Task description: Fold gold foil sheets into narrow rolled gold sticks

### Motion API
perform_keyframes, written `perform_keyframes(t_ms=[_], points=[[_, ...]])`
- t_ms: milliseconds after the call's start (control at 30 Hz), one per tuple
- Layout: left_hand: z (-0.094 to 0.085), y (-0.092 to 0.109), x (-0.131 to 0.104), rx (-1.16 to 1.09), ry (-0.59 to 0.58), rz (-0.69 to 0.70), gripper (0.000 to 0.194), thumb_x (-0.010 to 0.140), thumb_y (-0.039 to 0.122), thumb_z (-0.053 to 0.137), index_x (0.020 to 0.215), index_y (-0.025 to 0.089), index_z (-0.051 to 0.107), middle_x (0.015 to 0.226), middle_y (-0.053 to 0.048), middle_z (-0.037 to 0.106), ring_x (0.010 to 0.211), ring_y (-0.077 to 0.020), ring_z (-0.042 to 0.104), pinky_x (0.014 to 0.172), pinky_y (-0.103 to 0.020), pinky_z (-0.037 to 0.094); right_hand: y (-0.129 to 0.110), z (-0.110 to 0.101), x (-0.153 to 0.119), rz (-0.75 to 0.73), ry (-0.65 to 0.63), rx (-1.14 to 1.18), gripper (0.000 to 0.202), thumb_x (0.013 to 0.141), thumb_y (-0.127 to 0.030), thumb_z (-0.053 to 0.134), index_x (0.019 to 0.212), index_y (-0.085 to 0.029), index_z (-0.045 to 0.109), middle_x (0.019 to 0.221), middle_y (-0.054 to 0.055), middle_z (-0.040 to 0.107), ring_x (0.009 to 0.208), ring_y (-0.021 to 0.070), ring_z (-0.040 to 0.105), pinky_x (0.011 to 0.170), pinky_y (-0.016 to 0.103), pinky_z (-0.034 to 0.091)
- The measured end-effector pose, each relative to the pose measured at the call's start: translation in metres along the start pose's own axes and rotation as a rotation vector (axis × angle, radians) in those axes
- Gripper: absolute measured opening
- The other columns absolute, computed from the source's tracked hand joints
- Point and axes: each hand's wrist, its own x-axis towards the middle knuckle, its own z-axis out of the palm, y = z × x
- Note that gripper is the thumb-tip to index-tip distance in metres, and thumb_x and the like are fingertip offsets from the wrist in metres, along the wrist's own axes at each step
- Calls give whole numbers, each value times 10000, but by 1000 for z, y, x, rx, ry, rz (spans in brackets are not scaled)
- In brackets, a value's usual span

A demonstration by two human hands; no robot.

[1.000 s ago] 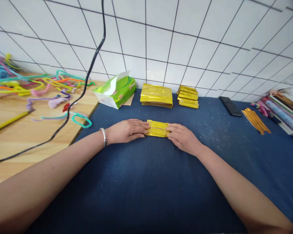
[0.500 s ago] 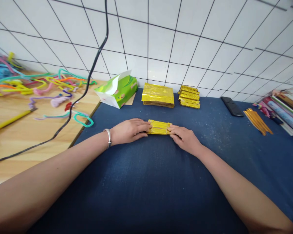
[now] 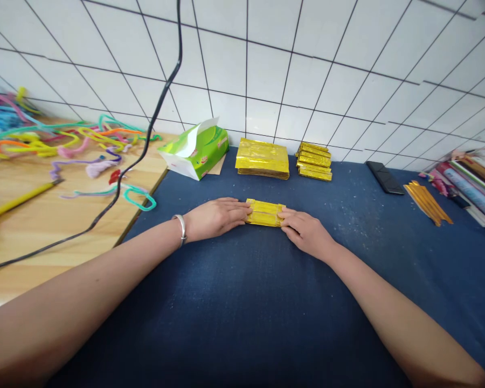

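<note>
A folded piece of gold foil paper [image 3: 264,213] lies on the dark blue tabletop cover, creased lengthwise with a seam along its middle. My left hand [image 3: 218,219], with a silver bangle at the wrist, has its fingertips closed on the paper's left end. On the opposite end, my right hand [image 3: 305,230] pinches the paper between thumb and bent fingers. Behind it lies a thick stack of flat gold foil paper [image 3: 262,156]. Beside that stack is a pile of narrow folded gold pieces [image 3: 314,161].
A green tissue pack [image 3: 204,148] sits back left. A black cable [image 3: 149,134] hangs across the left side. Pipe cleaners [image 3: 36,137] and a yellow pencil [image 3: 20,202] cover the wooden table. At right are a black phone [image 3: 385,177], orange-gold strips [image 3: 427,202] and books [image 3: 469,188].
The folded paper's upper flap looks flatter, its folds closer to the middle seam. Both hands stay at its two ends with only a slight shift of the fingers.
</note>
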Motion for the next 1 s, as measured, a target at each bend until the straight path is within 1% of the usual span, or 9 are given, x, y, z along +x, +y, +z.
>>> perform_keyframes(t_ms=[100,233,333,467,633,833,1000], points=[[1,2,1,-3,-16,-52,246,934,248,405,1096,196,582,1207,-58,611,1183,-175,523,1052,-391,376,-1,1,0,10,7,13,159,896,-202,443,957,-209,589,1181,56,616,1198,171,500,1034,383,396],[1,8,4,-38,-4,-130,238,939,261,382,1048,188,581,1180,-61,614,1138,-171,546,1040,-379,385,-4,1,2,39,65,53,127,871,-186,475,902,-213,596,1130,56,617,1164,186,500,1016,408,390],[2,13,6,-103,38,-193,229,935,249,370,951,174,586,1134,-65,614,1105,-159,550,1002,-333,418,-7,0,5,87,130,77,83,832,-187,530,825,-220,606,1004,43,630,1044,196,534,959,422,398],[4,17,10,-177,88,-271,207,912,222,376,863,170,571,1063,-58,602,1066,-155,548,951,-302,449,-12,0,7,225,184,84,83,795,-177,557,741,-213,609,859,24,619,884,176,545,879,386,394],[5,17,16,-235,136,-319,153,838,173,438,744,164,559,989,-54,582,959,-151,568,886,-302,472,-15,4,11,313,195,68,123,738,-127,549,649,-207,576,741,7,596,803,169,529,823,357,380],[8,18,21,-268,228,-354,109,755,129,499,664,157,551,924,-51,582,882,-148,572,826,-304,491,-15,7,15,334,192,17,135,693,-113,538,595,-205,541,673,7,570,757,175,513,780,354,378],[11,15,21,-254,237,-407,101,732,147,543,633,155,563,898,-50,589,858,-150,566,806,-309,495,-11,9,16,341,184,-14,140,687,-131,554,572,-203,521,663,10,560,733,172,508,765,352,377]])
